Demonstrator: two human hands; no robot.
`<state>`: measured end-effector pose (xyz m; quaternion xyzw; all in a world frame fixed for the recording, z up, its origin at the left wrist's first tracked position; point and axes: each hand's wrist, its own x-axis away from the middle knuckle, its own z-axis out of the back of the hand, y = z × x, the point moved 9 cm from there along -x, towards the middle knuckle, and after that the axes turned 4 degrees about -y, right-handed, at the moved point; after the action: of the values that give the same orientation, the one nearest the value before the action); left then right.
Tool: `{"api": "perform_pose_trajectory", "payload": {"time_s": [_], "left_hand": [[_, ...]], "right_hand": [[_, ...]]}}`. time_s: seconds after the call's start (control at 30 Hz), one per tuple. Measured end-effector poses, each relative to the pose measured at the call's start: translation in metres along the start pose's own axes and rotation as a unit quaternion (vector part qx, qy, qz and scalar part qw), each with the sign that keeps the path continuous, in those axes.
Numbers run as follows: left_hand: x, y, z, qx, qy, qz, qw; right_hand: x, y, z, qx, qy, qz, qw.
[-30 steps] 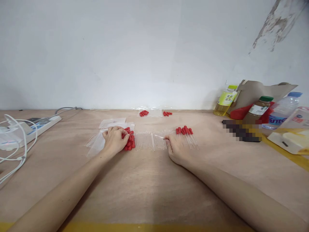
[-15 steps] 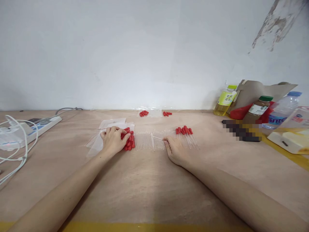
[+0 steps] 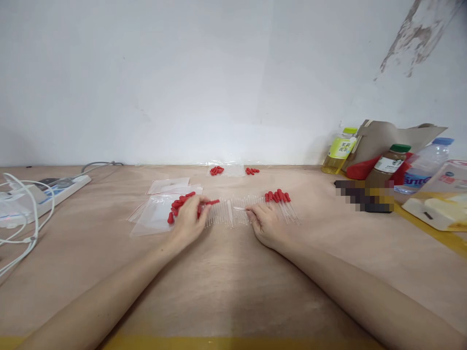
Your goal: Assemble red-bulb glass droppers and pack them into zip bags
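Between its thumb and fingers my left hand pinches a red rubber bulb, which points right. Behind and beside that hand lies a pile of red rubber bulbs, partly hidden by it. My right hand is closed on a clear glass dropper tube, whose end points left towards the bulb; the two are apart. Below both hands spreads a row of clear dropper tubes laid side by side. Just beyond my right hand are several droppers with red bulbs fitted.
Clear zip bags lie left of the pile. Small groups of red bulbs sit near the wall on clear plastic. A power strip with white cables is at left; drink bottles and a pixelated dark object are at right.
My left hand has moved right from the pile, bringing one red bulb towards the tube. My right hand has stayed nearly in place, still holding the tube.
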<state>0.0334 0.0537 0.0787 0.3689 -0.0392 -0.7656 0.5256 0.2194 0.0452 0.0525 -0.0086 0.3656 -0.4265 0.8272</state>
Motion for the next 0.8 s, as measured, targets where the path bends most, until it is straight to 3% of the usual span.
{"api": "perform_pose_trajectory", "payload": {"time_s": [0.1, 0.2, 0.4, 0.8], "left_hand": [[0.013, 0.019, -0.024, 0.056, -0.035, -0.048, 0.997], [0.019, 0.02, -0.034, 0.09, -0.039, -0.041, 0.994], [0.019, 0.017, -0.035, 0.133, -0.048, -0.01, 0.99], [0.02, 0.031, -0.032, 0.117, -0.044, -0.078, 0.989]], "right_hand": [[0.001, -0.002, 0.001, 0.005, 0.001, 0.008, 1.0], [0.001, -0.002, 0.0, 0.008, -0.006, 0.011, 1.0], [0.0, -0.006, -0.002, 0.02, -0.034, 0.016, 0.999], [0.002, -0.016, -0.005, 0.034, -0.054, 0.044, 0.997]]}}
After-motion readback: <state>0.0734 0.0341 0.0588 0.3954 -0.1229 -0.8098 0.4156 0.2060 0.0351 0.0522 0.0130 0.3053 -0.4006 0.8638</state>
